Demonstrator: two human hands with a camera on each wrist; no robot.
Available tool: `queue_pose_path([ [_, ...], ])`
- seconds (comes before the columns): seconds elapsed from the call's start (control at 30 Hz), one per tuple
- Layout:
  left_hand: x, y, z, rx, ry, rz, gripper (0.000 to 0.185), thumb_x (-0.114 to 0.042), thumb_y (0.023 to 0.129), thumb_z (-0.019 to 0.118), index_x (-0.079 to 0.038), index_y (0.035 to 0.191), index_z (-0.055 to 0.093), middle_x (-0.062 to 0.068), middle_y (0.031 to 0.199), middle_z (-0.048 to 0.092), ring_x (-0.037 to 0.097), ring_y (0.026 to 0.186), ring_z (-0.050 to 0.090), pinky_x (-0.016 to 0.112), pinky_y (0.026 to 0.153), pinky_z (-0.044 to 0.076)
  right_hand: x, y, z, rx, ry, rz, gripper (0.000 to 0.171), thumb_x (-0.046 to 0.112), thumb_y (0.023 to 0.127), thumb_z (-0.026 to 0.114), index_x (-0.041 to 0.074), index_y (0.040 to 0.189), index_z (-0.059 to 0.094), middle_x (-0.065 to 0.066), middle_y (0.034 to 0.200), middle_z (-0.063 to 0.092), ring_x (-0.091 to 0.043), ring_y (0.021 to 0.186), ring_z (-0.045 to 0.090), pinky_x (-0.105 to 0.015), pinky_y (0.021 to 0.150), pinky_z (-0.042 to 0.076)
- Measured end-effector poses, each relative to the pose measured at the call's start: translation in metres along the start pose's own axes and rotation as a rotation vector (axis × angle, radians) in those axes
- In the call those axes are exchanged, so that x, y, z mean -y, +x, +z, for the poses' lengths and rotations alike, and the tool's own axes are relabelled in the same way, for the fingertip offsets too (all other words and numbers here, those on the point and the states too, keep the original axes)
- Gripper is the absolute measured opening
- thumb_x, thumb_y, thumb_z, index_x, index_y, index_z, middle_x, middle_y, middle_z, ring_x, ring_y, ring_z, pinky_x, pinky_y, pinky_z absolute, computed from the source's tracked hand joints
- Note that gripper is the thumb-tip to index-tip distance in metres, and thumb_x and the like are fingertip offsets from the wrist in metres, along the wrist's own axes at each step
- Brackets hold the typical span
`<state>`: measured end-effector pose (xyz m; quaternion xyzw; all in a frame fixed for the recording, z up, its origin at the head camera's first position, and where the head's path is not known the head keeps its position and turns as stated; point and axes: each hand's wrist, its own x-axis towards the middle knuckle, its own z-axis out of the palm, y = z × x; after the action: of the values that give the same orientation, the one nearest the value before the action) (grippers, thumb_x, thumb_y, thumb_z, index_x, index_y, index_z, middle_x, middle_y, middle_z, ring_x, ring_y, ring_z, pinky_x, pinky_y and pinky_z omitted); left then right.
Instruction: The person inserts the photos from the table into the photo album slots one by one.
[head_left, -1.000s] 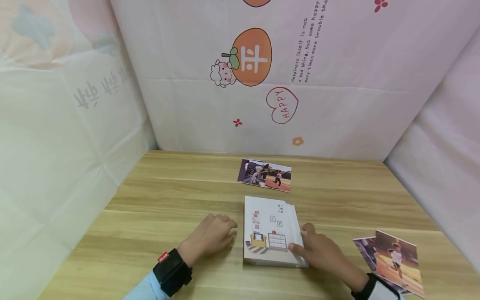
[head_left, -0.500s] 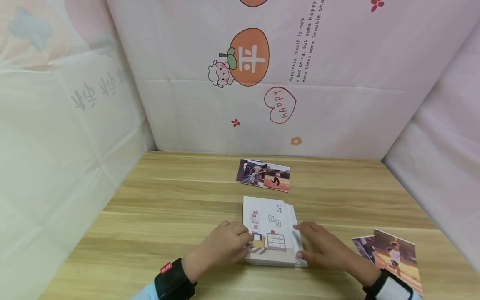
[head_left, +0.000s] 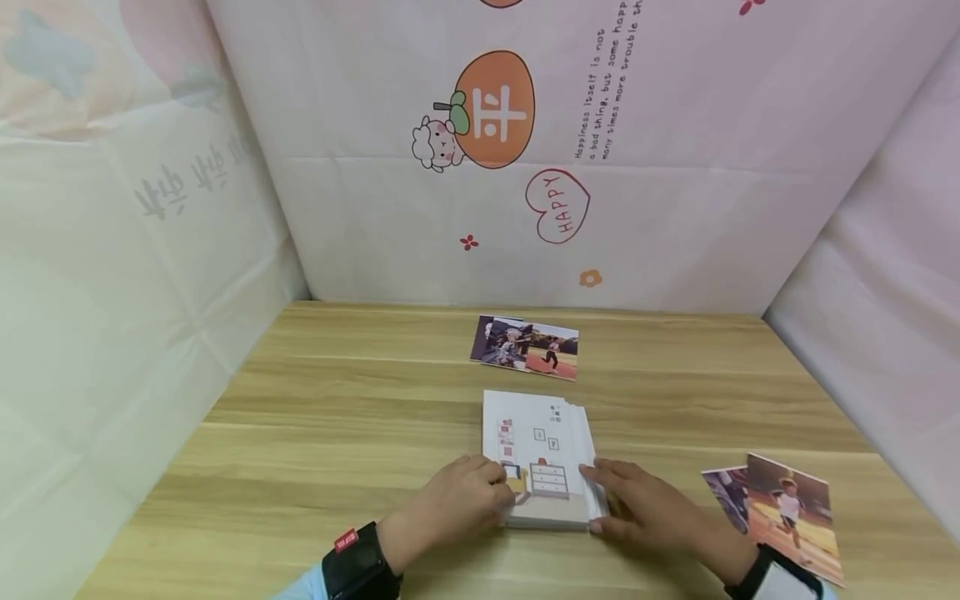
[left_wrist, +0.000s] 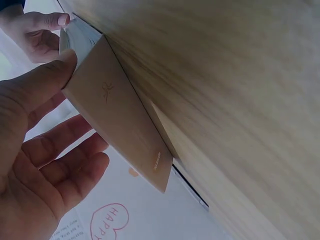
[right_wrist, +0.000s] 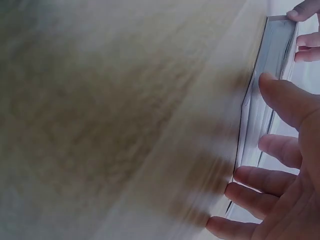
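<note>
With the book (head_left: 542, 454) flat on the desk (head_left: 360, 400) between both hands, the left hand (head_left: 465, 500) loosely curved by its spine (left_wrist: 120, 115) and the right hand (head_left: 656, 508) spread along its opposite edge, fingers clasping nothing, even inward pressure should keep it square.

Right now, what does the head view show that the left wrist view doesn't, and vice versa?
Head only: the far photos, the right photos and the drawing atop the book.

Left wrist only: the book's tan side with small marks.

Both: the book, left grip, right grip, table and HAPPY heart.
</note>
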<state>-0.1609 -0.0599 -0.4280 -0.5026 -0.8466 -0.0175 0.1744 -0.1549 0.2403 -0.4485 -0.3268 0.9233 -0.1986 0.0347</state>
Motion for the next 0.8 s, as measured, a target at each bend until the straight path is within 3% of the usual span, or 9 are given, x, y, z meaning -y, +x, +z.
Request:
queue_pose_path([
  [0.37,0.000,0.000,0.000,-0.025,-0.005,0.017,0.009,-0.024,0.078,0.073,-0.018,0.084,0.073,-0.004,0.086,0.063,0.008,0.081,0.057,0.017,0.077,0.044,0.002,0.001,0.000,-0.002,-0.037,0.007,0.070,0.053,0.085,0.057,0.004,0.135,0.048,-0.026,0.127,0.048,-0.039,0.114,0.048,-0.052,0.088,0.041],
  [0.63,-0.002,0.004,-0.002,-0.061,0.021,0.027,0.003,-0.021,0.077,0.071,-0.019,0.079,0.072,-0.005,0.080,0.063,0.007,0.074,0.057,0.018,0.067,0.043,0.002,0.001,-0.001,0.005,-0.016,0.018,0.069,0.051,0.086,0.058,0.002,0.134,0.048,-0.026,0.128,0.047,-0.038,0.115,0.047,-0.051,0.089,0.041],
  [0.8,-0.007,0.011,0.000,-0.133,0.117,0.083,0.004,-0.019,0.076,0.070,-0.021,0.077,0.067,-0.009,0.077,0.063,0.005,0.069,0.057,0.016,0.055,0.038,0.003,0.001,0.000,0.005,-0.014,0.010,0.068,0.049,0.086,0.059,0.001,0.132,0.049,-0.027,0.127,0.047,-0.039,0.114,0.047,-0.052,0.089,0.040],
])
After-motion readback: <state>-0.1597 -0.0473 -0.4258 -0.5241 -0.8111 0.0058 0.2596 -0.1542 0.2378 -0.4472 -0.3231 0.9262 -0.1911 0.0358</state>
